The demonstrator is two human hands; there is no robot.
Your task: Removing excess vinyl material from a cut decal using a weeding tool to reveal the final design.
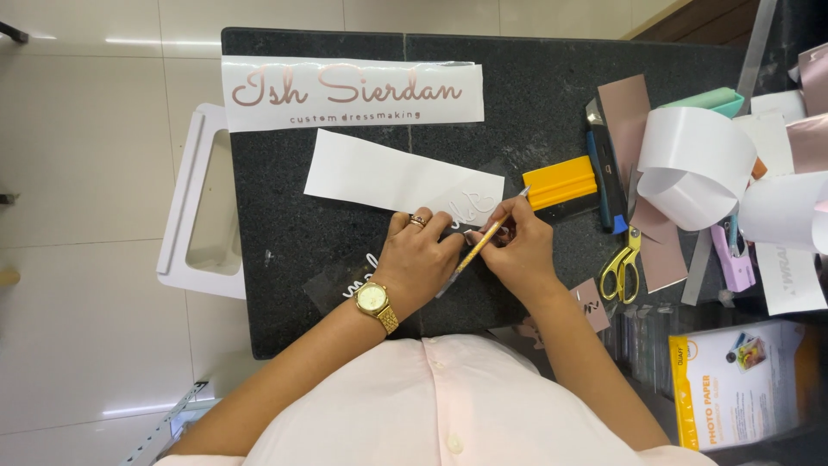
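Note:
My left hand (420, 250), with a ring and a gold wristwatch, presses flat on a clear film sheet with white cut lettering (349, 287) on the dark stone counter (285, 198). My right hand (516, 244) grips a thin yellow-handled craft knife (488, 235), its tip pointing up and right beside the corner of a white backing strip (392, 179). The fingertips of both hands meet over the film. What lies right under the fingers is hidden.
A long white decal strip with rose-gold lettering (349, 91) lies at the counter's far edge. An orange squeegee (561, 182), yellow scissors (623, 266), curled white paper rolls (694, 164), a purple tool (733, 263) and a photo paper pack (733, 384) crowd the right. A white stool (200, 207) stands left.

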